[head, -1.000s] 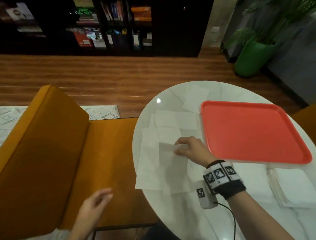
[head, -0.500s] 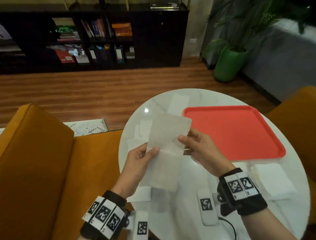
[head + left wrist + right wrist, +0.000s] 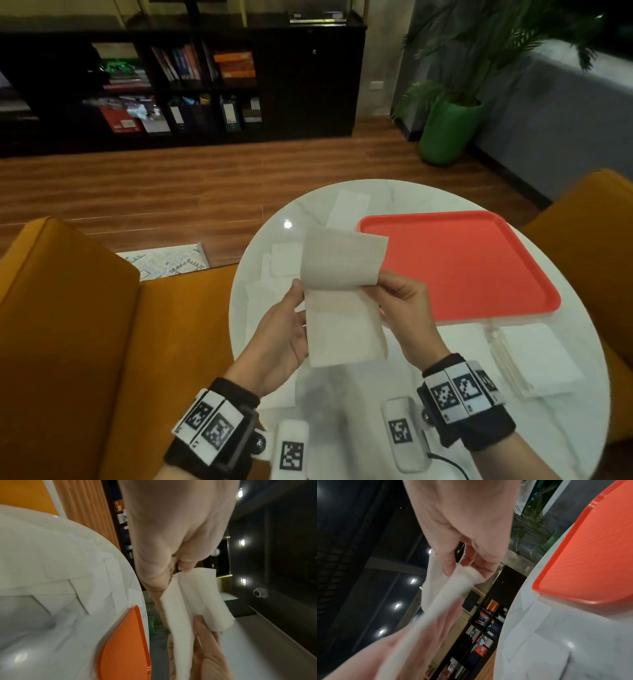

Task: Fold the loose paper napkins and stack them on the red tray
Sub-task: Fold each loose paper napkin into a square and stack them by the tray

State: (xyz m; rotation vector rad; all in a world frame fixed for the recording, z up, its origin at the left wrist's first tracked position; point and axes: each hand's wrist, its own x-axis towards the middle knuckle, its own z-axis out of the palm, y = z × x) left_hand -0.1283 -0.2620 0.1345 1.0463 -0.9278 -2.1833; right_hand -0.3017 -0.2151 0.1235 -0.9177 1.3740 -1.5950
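Observation:
Both hands hold one white paper napkin (image 3: 342, 298) in the air above the round white table (image 3: 394, 387). My left hand (image 3: 289, 325) pinches its left edge and my right hand (image 3: 399, 301) pinches its right edge. The napkin's upper half curls forward over the lower half. In the left wrist view the napkin (image 3: 193, 599) shows as a bent sheet between both hands; in the right wrist view the napkin (image 3: 452, 586) is blurred. The red tray (image 3: 455, 263) lies empty to the right. Several loose napkins (image 3: 274, 274) lie flat on the table's left side.
A pile of white napkins (image 3: 534, 356) sits on the table below the tray's near right corner. Another loose napkin (image 3: 349, 205) lies at the table's far edge. An orange bench (image 3: 85, 325) stands to the left, an orange seat (image 3: 589, 219) to the right.
My right hand lifted a napkin off the table and my left hand came up to take its other edge. Since then the napkin's top half has bent forward over the lower half.

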